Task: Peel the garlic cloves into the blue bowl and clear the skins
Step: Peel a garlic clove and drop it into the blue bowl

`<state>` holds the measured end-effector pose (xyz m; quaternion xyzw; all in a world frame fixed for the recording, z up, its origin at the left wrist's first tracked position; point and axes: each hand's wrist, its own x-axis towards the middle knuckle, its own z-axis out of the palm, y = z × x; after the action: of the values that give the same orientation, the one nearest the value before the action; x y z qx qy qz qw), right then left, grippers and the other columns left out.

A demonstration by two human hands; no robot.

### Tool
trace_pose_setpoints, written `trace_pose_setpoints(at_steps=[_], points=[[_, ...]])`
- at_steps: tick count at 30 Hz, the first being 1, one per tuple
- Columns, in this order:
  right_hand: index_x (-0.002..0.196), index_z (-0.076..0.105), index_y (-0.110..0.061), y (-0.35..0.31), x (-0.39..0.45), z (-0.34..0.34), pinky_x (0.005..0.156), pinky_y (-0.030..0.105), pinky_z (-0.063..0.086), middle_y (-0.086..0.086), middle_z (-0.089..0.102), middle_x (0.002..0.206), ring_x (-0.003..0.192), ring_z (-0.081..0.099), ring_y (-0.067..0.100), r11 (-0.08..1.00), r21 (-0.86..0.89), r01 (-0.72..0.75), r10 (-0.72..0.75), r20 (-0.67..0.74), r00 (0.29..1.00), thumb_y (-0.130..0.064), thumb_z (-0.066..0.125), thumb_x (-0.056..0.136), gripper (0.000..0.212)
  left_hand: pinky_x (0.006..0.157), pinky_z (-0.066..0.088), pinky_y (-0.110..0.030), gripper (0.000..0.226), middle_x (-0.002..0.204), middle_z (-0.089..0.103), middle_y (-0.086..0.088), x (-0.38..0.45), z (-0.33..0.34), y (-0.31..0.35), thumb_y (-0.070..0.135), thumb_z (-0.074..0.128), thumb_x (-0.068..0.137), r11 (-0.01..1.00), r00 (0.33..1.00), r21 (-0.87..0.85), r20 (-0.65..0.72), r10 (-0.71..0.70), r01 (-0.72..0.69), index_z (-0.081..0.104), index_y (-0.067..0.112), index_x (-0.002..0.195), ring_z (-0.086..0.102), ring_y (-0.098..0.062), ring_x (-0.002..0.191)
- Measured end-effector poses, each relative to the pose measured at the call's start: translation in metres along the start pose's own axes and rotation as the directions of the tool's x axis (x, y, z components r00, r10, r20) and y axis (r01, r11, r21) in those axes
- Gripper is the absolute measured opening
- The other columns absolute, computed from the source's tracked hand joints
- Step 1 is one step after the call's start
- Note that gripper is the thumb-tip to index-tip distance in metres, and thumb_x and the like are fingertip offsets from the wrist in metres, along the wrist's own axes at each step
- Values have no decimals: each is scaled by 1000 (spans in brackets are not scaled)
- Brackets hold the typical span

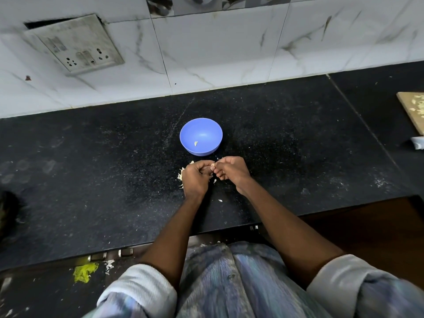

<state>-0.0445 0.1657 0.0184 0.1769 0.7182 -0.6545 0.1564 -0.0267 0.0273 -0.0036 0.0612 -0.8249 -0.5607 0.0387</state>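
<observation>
A blue bowl (201,136) stands on the black counter (91,157), with one peeled clove (195,143) inside. Just in front of it my left hand (195,180) and my right hand (231,172) meet, fingers curled. Between their fingertips they pinch a garlic clove (213,167), mostly hidden by the fingers. A small heap of pale garlic skins (180,176) lies under and to the left of my left hand. Loose skin bits (220,200) lie near my wrists.
A wooden board (413,109) with pale scraps sits at the far right edge, a small white object (418,143) just below it. A tiled wall with a socket plate (75,44) rises behind the counter. The counter's front edge runs just below my forearms.
</observation>
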Motion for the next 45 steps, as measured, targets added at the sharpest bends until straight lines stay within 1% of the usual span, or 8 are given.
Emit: trace_pose_setpoints(at_steps=[8,13,14,17,22,27,37,45], points=[[75,65,-13,0,-1,4,50,29,46,5,65,65,57,61,18,986,-167,-5,-7,-67,998,-16,55,89,18,72,62,-29,18,87,80,-6,5,8,4,3,65,101,954,974,-227,-64,-218,199,81,9,108,73,-14,76],[70,68,-14,7,6,1,64,34,58,1,71,64,63,71,20,909,-411,67,-127,-122,984,-27,73,86,21,86,63,-40,16,89,81,6,4,9,1,11,70,99,977,984,-123,-19,-176,173,83,18,102,77,-16,84],[76,71,-17,7,6,1,68,33,60,-1,73,67,66,72,17,905,-414,96,-153,-108,982,-21,76,82,9,85,63,-40,15,88,81,7,4,10,1,11,71,98,981,985,-97,-18,-170,167,84,18,100,77,-17,84],[93,76,-16,2,0,2,64,33,60,-2,75,73,64,70,11,929,-334,162,-194,-65,979,-8,73,83,13,80,64,-43,13,82,80,7,2,9,3,8,76,93,982,985,-82,-36,-171,168,84,19,92,77,-20,81],[81,80,-16,-1,-3,-1,60,25,58,-6,76,71,61,72,11,903,-355,241,-280,-61,958,-8,69,89,16,72,63,-33,9,75,78,8,0,6,6,10,80,91,985,985,-49,-57,-165,163,84,17,88,76,-14,72],[74,77,-22,-1,-1,0,63,30,62,-4,74,64,59,72,10,904,-369,217,-266,-88,960,-12,74,88,17,71,62,-29,9,75,78,7,-2,5,8,7,81,89,989,985,-30,-91,-149,147,84,15,91,75,-15,71],[77,77,-15,1,-2,-5,66,40,65,2,74,64,61,74,19,902,-370,223,-253,-34,967,-7,66,89,18,66,45,-2,9,80,79,4,-4,3,11,2,80,88,993,990,19,-92,-112,114,85,10,90,67,9,65],[80,77,-19,1,0,-8,69,40,65,-3,74,67,63,73,14,884,-400,242,-261,7,965,-10,68,90,16,73,58,-20,12,85,81,4,-3,2,8,2,77,91,990,991,-69,-37,-128,125,84,10,97,74,-5,75]])
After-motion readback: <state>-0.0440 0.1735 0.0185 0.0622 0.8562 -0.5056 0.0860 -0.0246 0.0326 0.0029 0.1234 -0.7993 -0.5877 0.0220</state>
